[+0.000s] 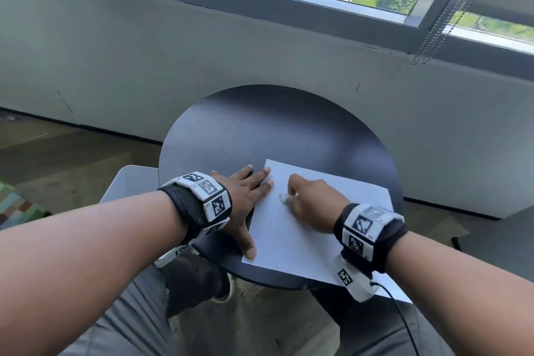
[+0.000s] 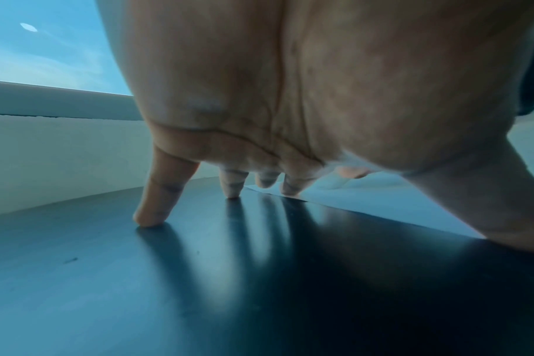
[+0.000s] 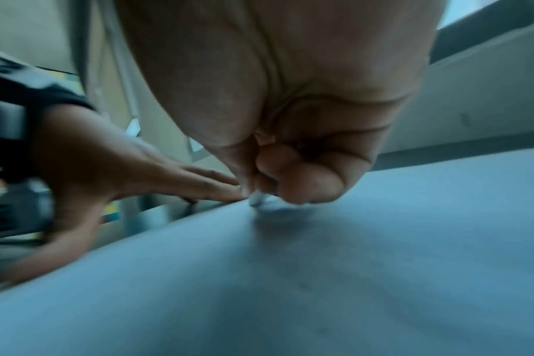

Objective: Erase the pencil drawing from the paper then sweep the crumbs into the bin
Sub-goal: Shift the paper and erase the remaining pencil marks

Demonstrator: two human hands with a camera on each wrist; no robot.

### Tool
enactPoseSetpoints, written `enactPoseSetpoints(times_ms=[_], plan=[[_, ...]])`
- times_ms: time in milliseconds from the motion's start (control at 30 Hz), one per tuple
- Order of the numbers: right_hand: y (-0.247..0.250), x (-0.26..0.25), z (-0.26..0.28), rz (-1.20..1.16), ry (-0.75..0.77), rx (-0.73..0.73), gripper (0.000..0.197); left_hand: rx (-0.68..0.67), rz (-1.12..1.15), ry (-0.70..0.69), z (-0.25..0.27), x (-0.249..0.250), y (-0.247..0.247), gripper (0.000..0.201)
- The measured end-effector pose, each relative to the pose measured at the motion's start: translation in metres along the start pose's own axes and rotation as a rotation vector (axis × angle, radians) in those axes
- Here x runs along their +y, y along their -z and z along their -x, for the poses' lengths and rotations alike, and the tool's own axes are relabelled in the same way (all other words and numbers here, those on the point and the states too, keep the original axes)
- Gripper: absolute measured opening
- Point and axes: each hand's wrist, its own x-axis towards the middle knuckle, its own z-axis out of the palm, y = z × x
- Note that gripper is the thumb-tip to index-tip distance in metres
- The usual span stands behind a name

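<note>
A white sheet of paper (image 1: 303, 228) lies on the round black table (image 1: 260, 130). My left hand (image 1: 245, 196) lies flat with straight fingers, pressing the sheet's left edge; the thumb rests near the sheet's near left corner. In the left wrist view the fingertips (image 2: 150, 216) touch the dark tabletop and the paper (image 2: 396, 207). My right hand (image 1: 306, 196) pinches a small white eraser (image 1: 283, 197) and holds it down on the paper's upper left part. The eraser (image 3: 257, 198) shows under curled fingers in the right wrist view. No pencil lines can be made out on the sheet.
A white bin (image 1: 127, 182) stands on the floor left of the table, partly hidden by my left arm. A grey wall and window sill run behind the table. Blind cords (image 1: 433, 37) hang at the upper right. My knees are under the table's near edge.
</note>
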Motion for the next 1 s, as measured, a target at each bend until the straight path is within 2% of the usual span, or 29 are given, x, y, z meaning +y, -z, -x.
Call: enactPoseSetpoints(times_ms=[67,133,267,300,367,500,567,667,700,833,867,933,1000], plan=[[-0.008,-0.014,0.019,0.036,0.18,-0.134,0.026,-0.014,0.004,-0.006,0.0,-0.001,0.001,0.148],[-0.01,-0.016,0.026,0.031,0.248,-0.217,0.026,-0.02,0.003,-0.013,0.0,-0.002,0.002,0.148],[0.008,0.016,-0.004,-0.043,-0.039,-0.002,0.028,-0.024,0.015,-0.015,-0.001,-0.002,0.005,0.147],[0.01,0.021,-0.007,-0.057,-0.07,0.013,0.028,-0.018,0.026,-0.012,-0.002,-0.003,0.006,0.144],[0.009,0.019,-0.002,-0.059,-0.023,-0.04,0.027,0.015,0.044,-0.011,-0.005,-0.003,0.006,0.134],[-0.002,0.0,0.01,0.031,0.175,-0.165,0.029,0.09,0.022,0.003,-0.012,-0.001,-0.003,0.121],[0.003,0.007,-0.005,0.061,0.117,-0.074,0.031,0.096,0.025,0.011,-0.012,0.0,-0.003,0.122],[0.016,0.021,-0.019,0.061,-0.119,0.063,0.032,0.081,0.048,0.012,-0.013,-0.002,-0.002,0.125],[0.014,0.021,-0.016,0.089,-0.11,0.066,0.032,0.069,0.054,0.012,-0.014,-0.002,0.0,0.128],[-0.003,-0.003,0.013,0.184,0.239,-0.121,0.029,0.021,0.048,0.004,-0.017,0.0,0.007,0.131],[-0.004,-0.005,0.014,0.188,0.276,-0.138,0.03,0.016,0.042,0.0,-0.016,0.0,0.008,0.13],[0.003,0.003,-0.002,0.236,0.19,-0.05,0.031,0.02,0.034,-0.005,-0.015,0.0,0.01,0.131],[0.013,0.011,-0.022,0.222,0.001,0.045,0.032,0.032,0.031,-0.005,-0.017,-0.001,0.01,0.133]])
